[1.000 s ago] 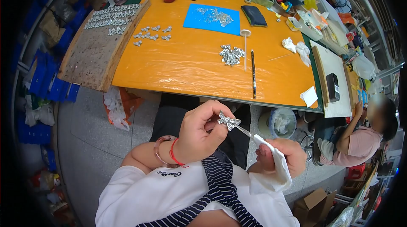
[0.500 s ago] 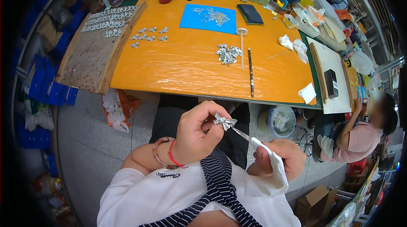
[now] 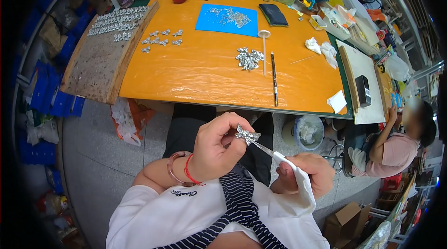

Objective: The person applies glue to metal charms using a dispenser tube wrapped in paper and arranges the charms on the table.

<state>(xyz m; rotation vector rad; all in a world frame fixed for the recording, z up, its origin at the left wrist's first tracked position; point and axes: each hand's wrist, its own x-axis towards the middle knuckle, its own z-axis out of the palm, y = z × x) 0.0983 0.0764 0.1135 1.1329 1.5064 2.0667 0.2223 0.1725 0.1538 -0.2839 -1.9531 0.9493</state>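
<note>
Between the thumb and forefinger of my left hand (image 3: 216, 144) is a silver bow-shaped piece (image 3: 247, 134). My right hand (image 3: 308, 173) is closed around a thin pointed tool (image 3: 263, 148) and a white cloth (image 3: 300, 188); the tool's tip touches the lower edge of the bow. Beyond my hands, a pile of silver bows (image 3: 249, 59) lies on the orange table (image 3: 200, 79), beside a white stick with a round end (image 3: 264, 53) and a dark pencil (image 3: 274, 79). Several separate bows (image 3: 163, 42) lie further left.
A board (image 3: 95, 63) with rows of bows stands at the left. Small clear bits lie on a blue mat (image 3: 226, 20). A black pouch (image 3: 273, 15) and crumpled tissues (image 3: 321, 50) are further right. A bin (image 3: 307, 132) stands below, and a person (image 3: 398, 151) sits at the right.
The table view has shifted slightly left and up. Both hands keep their holds, and the bow and tool tip have moved a little within the view.
</note>
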